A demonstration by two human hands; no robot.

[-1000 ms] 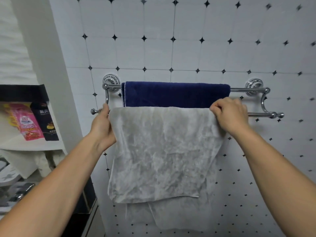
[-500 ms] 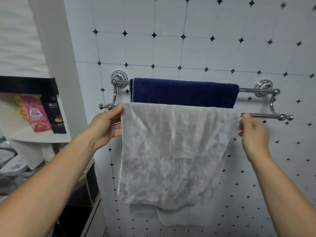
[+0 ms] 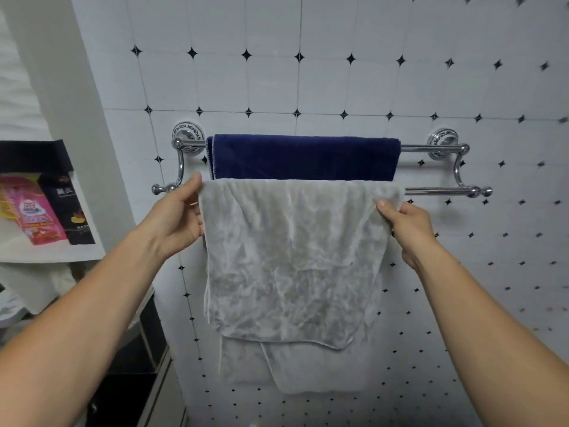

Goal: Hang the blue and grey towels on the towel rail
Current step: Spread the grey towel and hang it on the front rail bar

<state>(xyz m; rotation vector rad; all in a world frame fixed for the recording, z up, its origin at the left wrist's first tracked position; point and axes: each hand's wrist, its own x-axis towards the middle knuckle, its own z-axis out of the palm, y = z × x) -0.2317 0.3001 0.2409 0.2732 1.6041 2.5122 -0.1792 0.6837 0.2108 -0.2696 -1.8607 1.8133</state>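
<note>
Hands at the grey towel (image 3: 292,257), head-camera view. I see the left hand (image 3: 181,217) pinching the towel's upper left edge. Its thumb lies on top near the fold, its palm is turned toward the cloth, and its fingers are hidden behind the edge. The right hand (image 3: 406,226) pinches the upper right corner, with the thumb on the front face and the other fingers curled out of sight behind it. Both forearms reach up and forward from the lower corners and are cut off at the frame edge.

The grey towel is draped over the front, lower bar of the towel rail (image 3: 437,190). Its fold, the long axis, runs level from left to right along the bar, and the cloth hangs straight down. The front layer ends higher than the rear layer, which shows below it. The blue towel (image 3: 304,157) lies over the rear, upper bar, its fold likewise level and parallel to the grey one. Its lower part is hidden behind the grey towel, so I cannot tell how far it hangs. Two round mounts fix the rail to the tiled wall (image 3: 338,72).

At left, a shelf (image 3: 46,254) holds a pink packet (image 3: 40,217) and a black packet (image 3: 72,208), their print too small for me to read. The shelf's left end is cut off.
</note>
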